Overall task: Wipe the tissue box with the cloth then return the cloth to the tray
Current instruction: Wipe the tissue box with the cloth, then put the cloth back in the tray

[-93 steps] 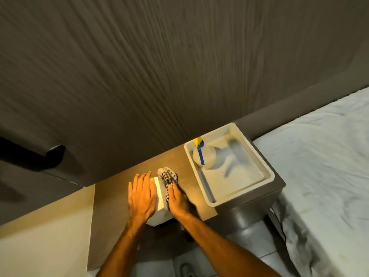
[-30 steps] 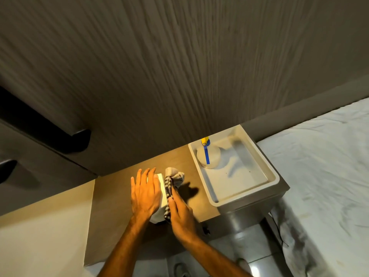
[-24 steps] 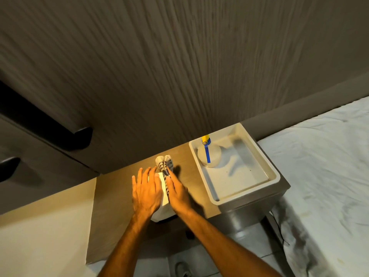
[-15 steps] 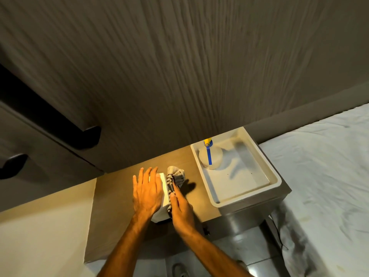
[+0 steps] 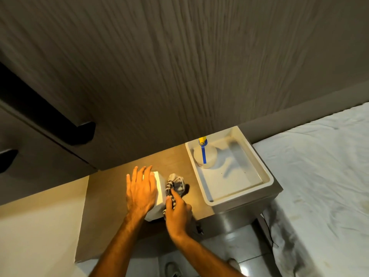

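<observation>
Pressing flat, fingers spread, the left hand (image 5: 141, 191) covers most of the white box (image 5: 159, 185) on the bench (image 5: 103, 194), so little of the top shows. Against the box's right side, the right hand (image 5: 178, 212) has its grip clamped on the striped cloth (image 5: 174, 183). Just right, apart, the tray (image 5: 259, 166) holds a bottle (image 5: 205, 156).
</observation>
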Tool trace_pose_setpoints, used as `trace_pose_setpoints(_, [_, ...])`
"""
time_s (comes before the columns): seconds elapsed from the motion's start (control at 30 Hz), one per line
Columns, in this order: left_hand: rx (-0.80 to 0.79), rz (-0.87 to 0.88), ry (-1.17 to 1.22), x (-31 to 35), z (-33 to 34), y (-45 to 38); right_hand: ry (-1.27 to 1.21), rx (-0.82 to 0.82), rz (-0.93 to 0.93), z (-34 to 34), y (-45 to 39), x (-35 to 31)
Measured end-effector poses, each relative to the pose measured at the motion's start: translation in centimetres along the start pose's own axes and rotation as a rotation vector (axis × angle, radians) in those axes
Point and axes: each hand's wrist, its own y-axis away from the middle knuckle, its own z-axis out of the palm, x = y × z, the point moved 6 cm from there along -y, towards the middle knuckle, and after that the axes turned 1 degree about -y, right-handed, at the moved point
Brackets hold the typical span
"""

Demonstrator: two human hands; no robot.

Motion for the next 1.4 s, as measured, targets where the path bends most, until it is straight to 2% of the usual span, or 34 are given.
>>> trace_pose_setpoints(0.03, [0.012, 0.003, 0.005, -0.2, 0.0, -0.1, 0.035, -0.003, -0.019, -0.6, 0.6, -0.6])
trace_pose_setpoints(0.1, [0.043, -0.002, 0.004, -0.9, -0.6, -0.1, 0.038, -0.115, -0.081, -1.5, 1.4, -1.8])
trace_pose_setpoints(0.17, [0.076, -0.025, 0.045, -2.0, -1.3, -0.1, -0.077, -0.265, -0.116, -3.8, 1.8, -3.7])
trace_pose_setpoints(0.23, [0.168, -0.011, 0.180, -1.9, -2.5, 0.2, -0.163, -0.325, -0.110, -7.7, 1.2, -4.9])
trace_pose_setpoints(0.3, [0.310, 0.012, 0.344, -0.5, -3.9, 0.9, -0.174, -0.271, -0.111, -12.8, -0.1, -5.7])
trace_pose_setpoints(0.4, [0.418, 0.163, 0.451, 5.0, -4.4, 1.9, -0.008, 0.028, -0.247, -20.4, -3.3, -7.1])
trace_pose_setpoints(0.47, [0.351, 0.315, 0.478, 9.1, -3.1, 2.3, 0.211, 0.159, -0.328, -22.7, -6.2, -7.3])
trace_pose_setpoints(0.53, [0.241, 0.363, 0.539, 11.4, -0.8, 2.2, 0.443, 0.203, -0.300, -23.1, -9.1, -6.3])
trace_pose_setpoints(0.6, [0.132, 0.241, 0.661, 11.3, 2.1, 1.5, 0.668, 0.183, -0.259, -22.3, -11.3, -4.7])
trace_pose_setpoints(0.67, [0.048, 0.084, 0.719, 10.0, 5.2, 1.1, 0.719, 0.065, -0.181, -21.0, -12.6, -2.4])
trace_pose_setpoints(0.73, [0.023, -0.018, 0.643, 8.5, 7.7, 1.2, 0.759, -0.067, -0.036, -19.5, -12.9, 0.5])
trace_pose_setpoints(0.77, [0.021, -0.041, 0.569, 7.9, 8.7, 1.3, 0.834, -0.107, -0.052, -18.9, -12.9, 1.4])
trace_pose_setpoints(0.83, [-0.019, -0.037, 0.412, 7.0, 10.6, 1.8, 0.927, -0.077, -0.199, -18.2, -12.9, 2.1])
trace_pose_setpoints(0.93, [-0.115, 0.045, 0.164, 6.9, 12.9, 2.7, 0.844, 0.029, -0.178, -19.0, -12.6, 1.8])
trace_pose_setpoints(1.03, [-0.111, 0.080, 0.001, 7.3, 13.5, 3.2, 0.958, -0.116, -0.107, -18.5, -12.9, 2.9])
trace_pose_setpoints(1.1, [-0.105, 0.097, -0.037, 7.5, 13.6, 3.4, 0.994, -0.192, -0.093, -18.2, -12.8, 3.1])
trace_pose_setpoints(1.2, [-0.106, 0.111, -0.074, 8.0, 13.1, 3.6, 1.054, -0.268, -0.168, -17.7, -12.7, 2.6])
trace_pose_setpoints(1.3, [-0.112, 0.091, -0.057, 8.0, 12.8, 3.4, 1.021, -0.346, -0.178, -17.2, -12.8, 2.5])
trace_pose_setpoints(1.37, [-0.105, 0.072, -0.068, 7.7, 13.0, 3.3, 1.001, -0.354, -0.189, -17.6, -12.2, 2.0])
trace_pose_setpoints(1.4, [-0.096, 0.066, -0.048, 7.8, 13.0, 3.5, 0.968, -0.308, -0.211, -18.1, -11.7, 1.1])
